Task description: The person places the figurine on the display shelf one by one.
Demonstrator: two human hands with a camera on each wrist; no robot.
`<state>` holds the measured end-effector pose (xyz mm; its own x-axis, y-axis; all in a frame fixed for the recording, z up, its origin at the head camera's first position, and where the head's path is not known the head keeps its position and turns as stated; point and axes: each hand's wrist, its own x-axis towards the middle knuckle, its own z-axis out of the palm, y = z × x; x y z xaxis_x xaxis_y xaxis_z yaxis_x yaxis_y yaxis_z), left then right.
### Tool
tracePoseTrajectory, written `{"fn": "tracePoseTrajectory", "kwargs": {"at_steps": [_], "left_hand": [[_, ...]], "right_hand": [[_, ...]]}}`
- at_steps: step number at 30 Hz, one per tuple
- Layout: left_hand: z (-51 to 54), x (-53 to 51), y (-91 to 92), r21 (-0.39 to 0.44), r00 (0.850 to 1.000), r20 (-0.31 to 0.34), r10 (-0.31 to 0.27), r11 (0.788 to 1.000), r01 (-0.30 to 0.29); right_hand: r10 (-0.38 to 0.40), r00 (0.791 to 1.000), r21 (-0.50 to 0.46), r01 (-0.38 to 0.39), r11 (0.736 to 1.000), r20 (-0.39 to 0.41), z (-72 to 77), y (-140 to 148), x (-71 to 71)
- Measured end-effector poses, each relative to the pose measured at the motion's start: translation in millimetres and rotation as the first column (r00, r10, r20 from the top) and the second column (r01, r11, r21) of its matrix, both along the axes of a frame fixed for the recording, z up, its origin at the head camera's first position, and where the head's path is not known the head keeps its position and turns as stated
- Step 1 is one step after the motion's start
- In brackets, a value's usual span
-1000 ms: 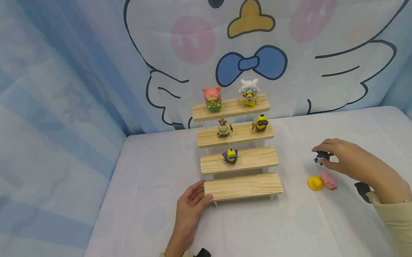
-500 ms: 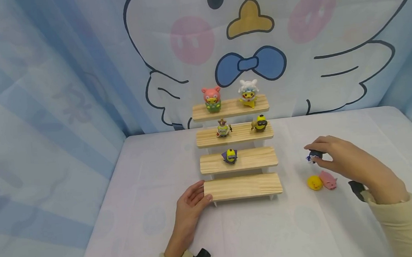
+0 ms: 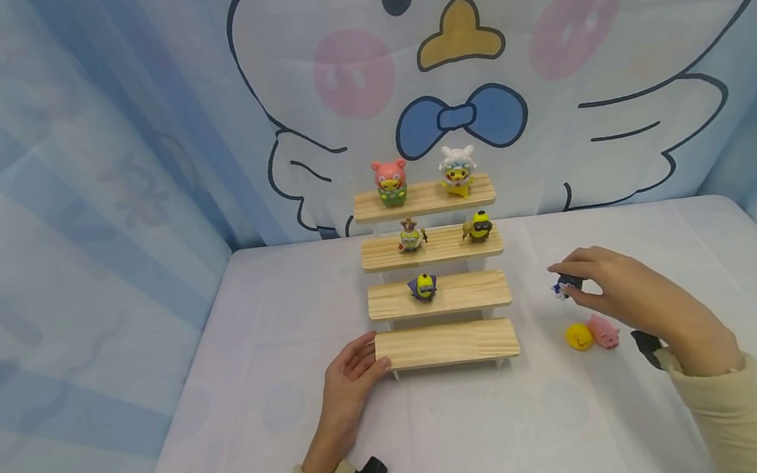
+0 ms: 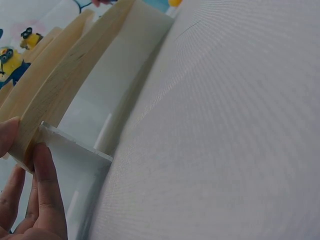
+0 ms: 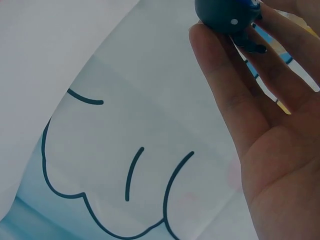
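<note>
My left hand (image 3: 347,389) grips the left end of the lowest step of a tiered wooden display stand (image 3: 446,345). In the left wrist view the thumb lies on one side of the board (image 4: 65,75) and fingertips (image 4: 45,160) touch the other. To the right of the stand, my right hand (image 3: 633,289) pinches a small dark figurine (image 3: 565,285) with blue and white parts, held above the table. Its round dark part (image 5: 225,15) shows at the top of the right wrist view; the rest is cut off.
A yellow figure (image 3: 579,337) and a pink pig figure (image 3: 604,331) lie below the right hand. On the upper steps stand several figurines, among them a pink-hooded one (image 3: 390,184), a white-hooded one (image 3: 458,173) and a purple-caped one (image 3: 423,288). A printed curtain (image 3: 207,131) hangs behind.
My right hand has moved left and slightly away from me, toward the stand, carrying the dark figurine. The left hand keeps its hold on the lowest step.
</note>
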<state>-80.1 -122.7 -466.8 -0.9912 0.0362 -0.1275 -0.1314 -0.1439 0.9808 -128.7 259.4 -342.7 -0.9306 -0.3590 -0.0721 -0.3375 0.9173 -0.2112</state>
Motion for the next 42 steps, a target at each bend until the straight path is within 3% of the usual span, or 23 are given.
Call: {"fn": "tracePoseTrajectory", "kwargs": {"at_steps": [19,31,42], "left_hand": [[-1.8,0.1,-0.4,0.012,1.000,-0.003,-0.004,1.000,0.004],[-3.0,-0.1,-0.5,0.010,1.000,-0.008,-0.004,1.000,0.004],[-3.3,0.1,-0.9,-0.003,1.000,-0.018,-0.006,1.000,0.006]], "right_hand": [[0.059,0.997,-0.072,-0.063,0.995,-0.059,10.0,-15,4.9],[0.123,0.981,-0.090,-0.137,0.986,-0.148,14.5,-24,7.2],[0.128,0.979,-0.099,-0.145,0.984,-0.158,20.4,-33,8.5]]}}
